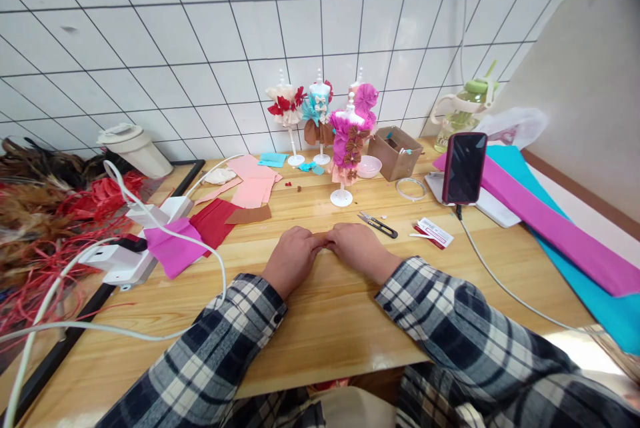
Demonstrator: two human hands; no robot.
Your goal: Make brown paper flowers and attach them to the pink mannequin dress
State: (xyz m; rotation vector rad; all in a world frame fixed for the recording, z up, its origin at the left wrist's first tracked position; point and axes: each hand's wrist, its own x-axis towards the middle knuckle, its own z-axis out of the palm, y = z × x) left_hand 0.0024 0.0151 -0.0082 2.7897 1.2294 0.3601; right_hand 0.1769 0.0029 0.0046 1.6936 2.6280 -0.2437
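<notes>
My left hand [291, 260] and my right hand [361, 249] meet over the middle of the wooden table, thumbs and fingertips pressed together. A sliver of brownish colour shows between them, but whether it is paper or a finger I cannot make out. Both hands are closed, palms down. Just right of my right hand lie black-handled thread snips [379, 224]. Left of my left hand are a brown paper piece [249, 215], a dark red sheet [216, 223] and a magenta sheet [173, 248]. Beyond the hands stands a small dress form [349, 148] dressed in magenta and brown paper ruffles.
Several more dress forms, a cardboard box [397, 160] and a pink bowl [369, 167] stand near the tiled wall. A phone [465, 168] leans upright at right, beside long magenta paper [555, 228]. White cables and a power strip [131, 267] lie at left.
</notes>
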